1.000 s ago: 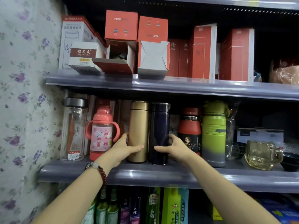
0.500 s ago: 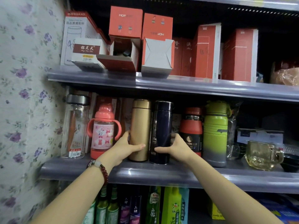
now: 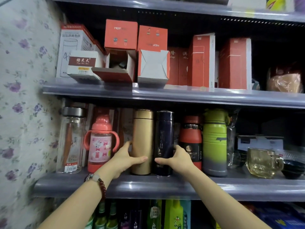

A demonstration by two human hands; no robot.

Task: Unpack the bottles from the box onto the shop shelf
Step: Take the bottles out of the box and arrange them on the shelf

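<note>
Little has shifted: both flasks stay upright, touching, on the shelf (image 3: 165, 187). Left hand (image 3: 123, 160) cups the gold flask (image 3: 142, 134), right hand (image 3: 177, 158) the navy flask (image 3: 165, 138), fingers loosely curled, squaring them together.

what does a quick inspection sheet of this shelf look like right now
surface: middle shelf, grey, bottles in a row along it
job's things: gold flask and navy flask upright, side by side
clutter: pink baby bottle, glass bottle, red bottle, green bottle, glass mug; red boxes above
grippers: left hand wraps gold flask; right hand wraps navy flask
cables: nothing seen
surroundings: floral wall covering to the left
</note>
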